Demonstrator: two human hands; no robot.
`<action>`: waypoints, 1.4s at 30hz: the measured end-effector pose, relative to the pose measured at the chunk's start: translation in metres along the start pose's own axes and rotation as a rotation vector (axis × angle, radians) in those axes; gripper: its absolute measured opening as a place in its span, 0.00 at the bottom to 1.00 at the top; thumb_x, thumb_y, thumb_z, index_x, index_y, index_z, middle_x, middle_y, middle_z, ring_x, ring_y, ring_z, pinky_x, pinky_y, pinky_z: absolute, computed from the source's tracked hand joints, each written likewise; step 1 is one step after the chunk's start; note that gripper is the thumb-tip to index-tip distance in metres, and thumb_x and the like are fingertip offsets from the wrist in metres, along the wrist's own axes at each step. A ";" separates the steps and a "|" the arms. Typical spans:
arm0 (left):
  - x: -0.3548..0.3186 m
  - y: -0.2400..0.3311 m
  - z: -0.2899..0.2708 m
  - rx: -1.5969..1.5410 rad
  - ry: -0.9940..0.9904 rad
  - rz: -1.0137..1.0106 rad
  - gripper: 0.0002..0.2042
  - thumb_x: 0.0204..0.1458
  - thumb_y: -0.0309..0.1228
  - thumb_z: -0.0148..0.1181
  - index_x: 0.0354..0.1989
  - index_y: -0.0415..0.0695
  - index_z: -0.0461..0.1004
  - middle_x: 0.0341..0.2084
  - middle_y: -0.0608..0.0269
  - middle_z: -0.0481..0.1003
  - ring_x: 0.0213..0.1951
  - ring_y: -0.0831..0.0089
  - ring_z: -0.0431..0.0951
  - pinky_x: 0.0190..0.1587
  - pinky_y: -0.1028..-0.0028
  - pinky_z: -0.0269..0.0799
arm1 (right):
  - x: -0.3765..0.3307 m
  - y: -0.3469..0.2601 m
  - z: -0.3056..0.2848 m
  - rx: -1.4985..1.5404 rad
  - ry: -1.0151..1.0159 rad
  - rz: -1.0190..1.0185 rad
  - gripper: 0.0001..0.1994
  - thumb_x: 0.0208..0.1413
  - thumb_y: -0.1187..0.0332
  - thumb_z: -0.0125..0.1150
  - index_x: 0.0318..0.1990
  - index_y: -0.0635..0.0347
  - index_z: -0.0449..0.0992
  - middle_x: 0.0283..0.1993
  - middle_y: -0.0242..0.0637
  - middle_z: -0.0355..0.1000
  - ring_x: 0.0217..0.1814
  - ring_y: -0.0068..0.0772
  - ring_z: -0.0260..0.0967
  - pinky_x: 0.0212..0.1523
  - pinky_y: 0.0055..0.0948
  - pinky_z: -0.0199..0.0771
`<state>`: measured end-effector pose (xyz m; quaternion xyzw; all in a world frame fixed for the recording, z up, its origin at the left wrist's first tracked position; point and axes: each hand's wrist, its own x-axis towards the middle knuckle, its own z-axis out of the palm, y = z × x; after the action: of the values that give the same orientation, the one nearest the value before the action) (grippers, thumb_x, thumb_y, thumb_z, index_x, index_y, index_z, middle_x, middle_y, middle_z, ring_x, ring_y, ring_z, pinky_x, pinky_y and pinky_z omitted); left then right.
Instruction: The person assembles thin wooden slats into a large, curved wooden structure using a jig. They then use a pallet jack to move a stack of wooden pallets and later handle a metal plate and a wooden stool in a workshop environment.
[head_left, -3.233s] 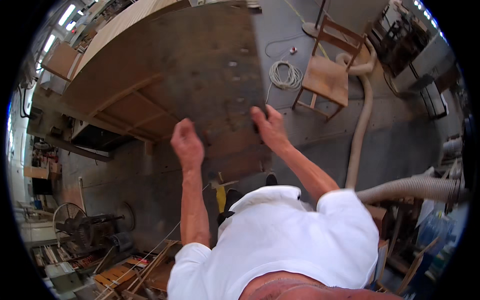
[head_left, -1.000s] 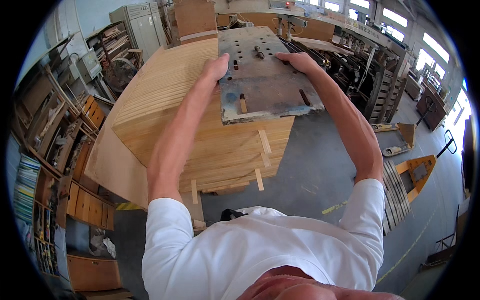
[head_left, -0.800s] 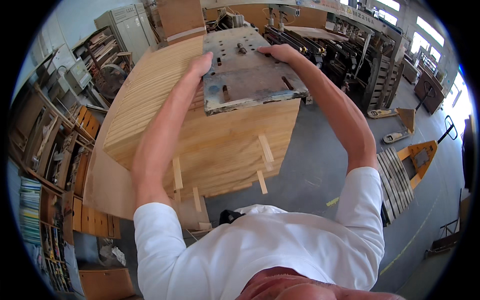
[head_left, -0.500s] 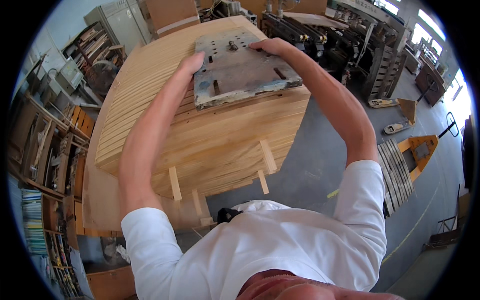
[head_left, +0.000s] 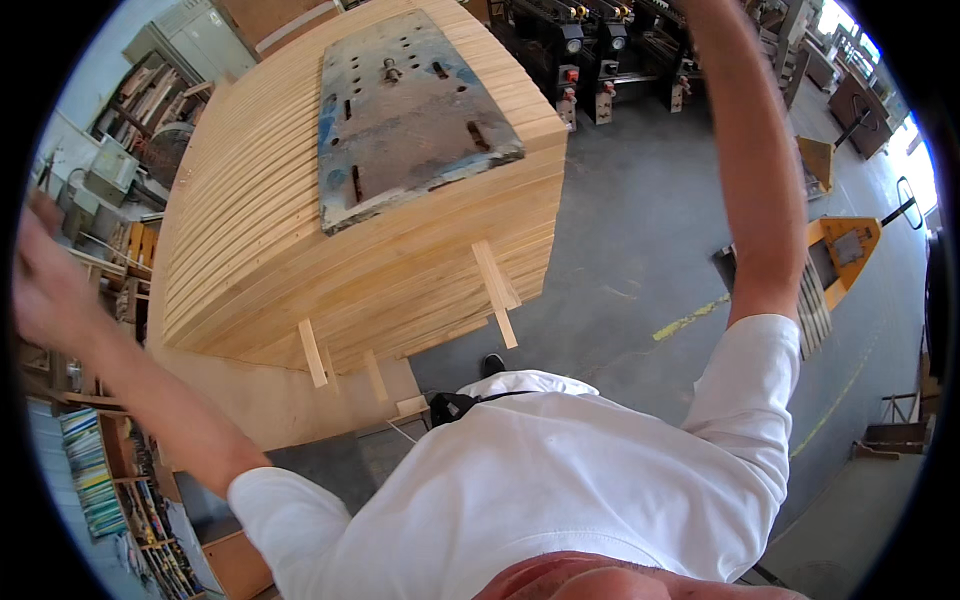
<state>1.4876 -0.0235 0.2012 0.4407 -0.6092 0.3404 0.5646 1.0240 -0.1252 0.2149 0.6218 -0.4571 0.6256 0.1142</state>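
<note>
A grey concrete floor [head_left: 640, 260] is seen directly below the white-shirted person, marked with a yellow painted line [head_left: 690, 318]. A yellow pallet truck [head_left: 845, 250] is parked at the right. At the far left, shelving [head_left: 95, 470] with stored material is noted.

The left hand [head_left: 45, 275] is raised at the left edge, blurred, well apart from the stack; it holds nothing, but whether its fingers are spread cannot be told. The right forearm [head_left: 750, 150] is lifted toward the upper edge, and the right hand is cut off from view.

Ahead, a tall stack of light wooden boards [head_left: 330, 270] is set on spacer battens [head_left: 495, 285]. On its top face a grey perforated metal plate [head_left: 405, 110] is laid flat, touching the boards, released by both hands. Its long axis runs away from the person, the narrower end pointing far, slightly right. Beyond, dark machinery [head_left: 600, 50] is lined up.
</note>
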 end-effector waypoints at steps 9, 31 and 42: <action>-0.180 0.125 0.021 -0.125 -0.468 0.100 0.22 0.50 0.39 0.65 0.50 0.41 0.71 0.54 0.52 0.68 0.58 0.56 0.66 0.59 0.60 0.62 | -0.195 0.111 -0.001 0.273 -0.342 0.407 0.25 0.56 0.51 0.59 0.44 0.70 0.76 0.36 0.41 0.77 0.40 0.27 0.72 0.42 0.26 0.70; -0.218 0.150 0.112 0.036 -0.343 -0.030 0.25 0.43 0.56 0.62 0.42 0.50 0.77 0.50 0.68 0.70 0.60 0.57 0.60 0.64 0.45 0.35 | -0.097 0.140 0.137 -0.157 -0.782 -0.094 0.40 0.53 0.36 0.51 0.57 0.68 0.68 0.51 0.57 0.72 0.56 0.52 0.69 0.57 0.42 0.66; -0.213 0.188 0.126 0.153 -0.294 -0.039 0.28 0.57 0.59 0.44 0.46 0.46 0.75 0.55 0.60 0.68 0.63 0.52 0.58 0.64 0.46 0.36 | -0.087 0.185 0.210 0.145 -0.871 -0.289 0.33 0.57 0.42 0.49 0.53 0.68 0.70 0.47 0.58 0.73 0.52 0.57 0.70 0.54 0.43 0.68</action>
<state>1.2601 -0.0351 -0.0100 0.5392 -0.6488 0.3066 0.4409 1.0514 -0.3413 0.0185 0.8904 -0.3262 0.3141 -0.0465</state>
